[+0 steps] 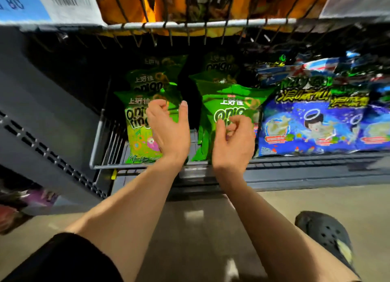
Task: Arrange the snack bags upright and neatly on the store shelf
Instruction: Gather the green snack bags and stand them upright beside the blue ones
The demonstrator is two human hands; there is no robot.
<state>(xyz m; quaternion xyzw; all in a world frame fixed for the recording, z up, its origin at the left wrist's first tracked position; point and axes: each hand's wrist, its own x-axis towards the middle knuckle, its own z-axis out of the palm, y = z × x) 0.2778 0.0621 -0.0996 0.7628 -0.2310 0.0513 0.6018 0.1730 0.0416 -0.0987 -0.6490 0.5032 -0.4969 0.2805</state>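
Observation:
Two rows of green onion-ring snack bags stand upright in a wire shelf basket [99,146]. The left front green bag [137,134] has more green bags behind it. The right front green bag [228,104] leans slightly, with others behind it too. My left hand [168,129] hovers in front of the left bag with fingers curled and thumb raised, holding nothing. In front of the right bag is my right hand [232,140], its fingers loosely curled, with nothing visibly gripped. A dark gap separates the two rows.
Blue snack bags [312,123] fill the shelf to the right. Above hangs a wire shelf [190,25] with orange bags and price labels. A grey perforated upright [42,123] stands on the left. A dark shoe [325,235] rests on the floor at the lower right.

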